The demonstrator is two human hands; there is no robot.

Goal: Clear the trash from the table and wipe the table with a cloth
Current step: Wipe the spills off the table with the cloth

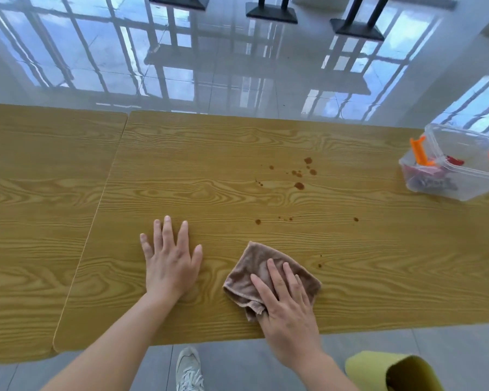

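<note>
So the wood-grain table [209,153] is mostly tidy; the brown cloth [251,266] lies crumpled near the front edge, a bit right of centre. The right hand [287,303] presses down on it with straight fingers, flat, not clutching; the left hand [170,266] is just beside it on the bare tabletop, palm down and fingers spread, holding nothing. Dark reddish-brown spots [299,185] are scattered farther back and to the right of the cloth, well apart from it. A clear plastic box [463,153] with orange latches sits at the far right edge with bits of trash [432,179] inside; can't tell what exactly. A second table [40,165] butts up on the left. Below the front edge there's a light sneaker [188,371] and a yellow-green bin [378,365] on the grey floor.
</note>
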